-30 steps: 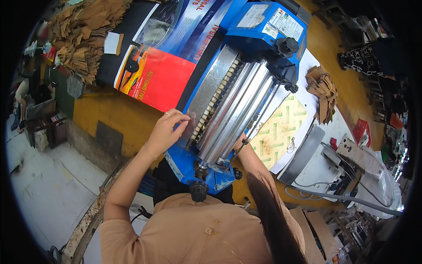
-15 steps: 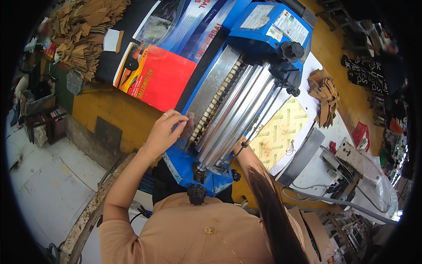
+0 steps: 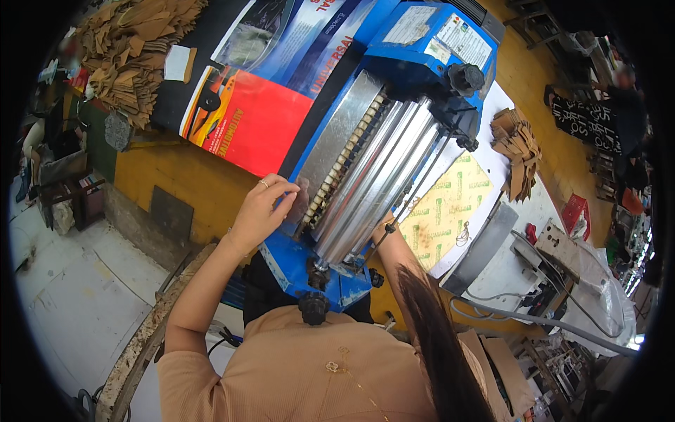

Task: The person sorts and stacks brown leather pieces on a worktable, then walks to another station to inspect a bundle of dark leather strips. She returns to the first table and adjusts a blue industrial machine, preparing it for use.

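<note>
A blue machine (image 3: 330, 287) with shiny metal rollers (image 3: 376, 179) stands in front of me, slanting up to the right. Along the rollers' left side runs a row of small pale rings (image 3: 344, 163), then a flat metal feed plate (image 3: 342, 126). My left hand (image 3: 263, 211) is at the plate's near end, fingers curled and thumb close to the fingertips; whatever they may pinch is hidden. On the far side of the rollers, my right hand (image 3: 383, 230) shows only in part, low beside a thin rod, with its fingers behind the machine.
Red and blue printed sheets (image 3: 264, 116) lie left of the machine. A heap of brown cut pieces (image 3: 140, 49) is at the back left. To the right are a smaller brown bundle (image 3: 517, 151), a yellowish patterned sheet (image 3: 450, 207) and a grey cable (image 3: 548, 325). Black knobs (image 3: 313, 308) jut from the machine.
Both hands keep nearly the same places at the machine. The view has shifted very slightly.
</note>
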Demonstrator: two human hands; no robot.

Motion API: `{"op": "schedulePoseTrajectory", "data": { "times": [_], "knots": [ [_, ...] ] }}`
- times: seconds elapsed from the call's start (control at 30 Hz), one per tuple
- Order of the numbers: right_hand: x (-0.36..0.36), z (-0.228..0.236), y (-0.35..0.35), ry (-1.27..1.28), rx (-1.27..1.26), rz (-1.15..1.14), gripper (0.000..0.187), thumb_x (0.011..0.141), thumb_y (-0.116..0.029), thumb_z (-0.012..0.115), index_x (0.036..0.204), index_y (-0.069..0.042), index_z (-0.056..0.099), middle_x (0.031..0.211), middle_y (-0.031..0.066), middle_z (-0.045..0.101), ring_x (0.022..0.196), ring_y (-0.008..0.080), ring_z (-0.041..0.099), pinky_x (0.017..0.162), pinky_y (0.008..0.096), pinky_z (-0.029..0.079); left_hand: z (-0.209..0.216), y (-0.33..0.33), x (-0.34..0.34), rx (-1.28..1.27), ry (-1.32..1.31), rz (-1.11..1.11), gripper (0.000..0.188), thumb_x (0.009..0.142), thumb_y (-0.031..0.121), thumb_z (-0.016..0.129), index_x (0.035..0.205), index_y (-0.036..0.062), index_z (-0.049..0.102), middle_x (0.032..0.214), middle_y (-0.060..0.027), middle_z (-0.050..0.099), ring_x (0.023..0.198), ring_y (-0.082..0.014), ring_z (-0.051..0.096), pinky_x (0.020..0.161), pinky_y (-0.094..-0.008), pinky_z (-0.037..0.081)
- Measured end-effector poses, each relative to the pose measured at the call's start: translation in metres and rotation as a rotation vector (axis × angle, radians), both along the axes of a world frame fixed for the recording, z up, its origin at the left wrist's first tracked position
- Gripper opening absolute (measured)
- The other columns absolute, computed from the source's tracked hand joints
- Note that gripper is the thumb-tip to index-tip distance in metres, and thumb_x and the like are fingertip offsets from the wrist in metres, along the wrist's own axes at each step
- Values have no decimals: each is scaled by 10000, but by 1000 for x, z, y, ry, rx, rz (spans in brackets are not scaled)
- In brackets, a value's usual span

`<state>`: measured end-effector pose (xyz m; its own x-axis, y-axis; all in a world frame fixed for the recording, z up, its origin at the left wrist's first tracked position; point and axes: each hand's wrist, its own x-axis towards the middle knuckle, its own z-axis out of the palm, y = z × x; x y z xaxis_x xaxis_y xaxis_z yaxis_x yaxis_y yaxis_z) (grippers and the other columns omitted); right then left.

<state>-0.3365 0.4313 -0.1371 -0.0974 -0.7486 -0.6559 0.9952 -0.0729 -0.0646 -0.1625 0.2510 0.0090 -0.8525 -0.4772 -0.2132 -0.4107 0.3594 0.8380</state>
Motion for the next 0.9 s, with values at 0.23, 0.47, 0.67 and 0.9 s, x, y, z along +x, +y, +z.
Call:
{"op": "schedulePoseTrajectory", "data": {
  "times": [0.23,0.47,0.67,0.9],
  "knots": [
    [1,9,7,45,52,-3,541,998,-466,428,1219,1,589,1125,148,665,913,233,678,735,366,576,1,-1,3,-247,125,-73,141,900,40,590,1021,4,654,951,-77,592,715,-131,601,518,-225,477],
    [-7,31,54,190,130,-60,634,983,-549,384,1220,4,585,1134,154,661,900,233,679,714,348,572,5,2,6,-58,40,27,166,874,32,612,1034,12,653,965,-104,595,822,-224,612,722,-305,499],
    [-11,36,82,260,31,-38,758,978,-623,248,1218,20,568,1064,129,654,846,209,642,754,297,524,0,10,-7,-24,68,-94,160,848,62,649,1001,18,668,970,-111,582,901,-276,598,800,-340,487],
    [-12,55,69,234,114,8,709,986,-601,284,1239,4,554,1142,146,641,987,252,634,831,360,525,-2,5,-16,-126,120,-309,170,815,69,694,978,25,682,958,-94,566,906,-259,587,807,-348,485]
  ]
}}
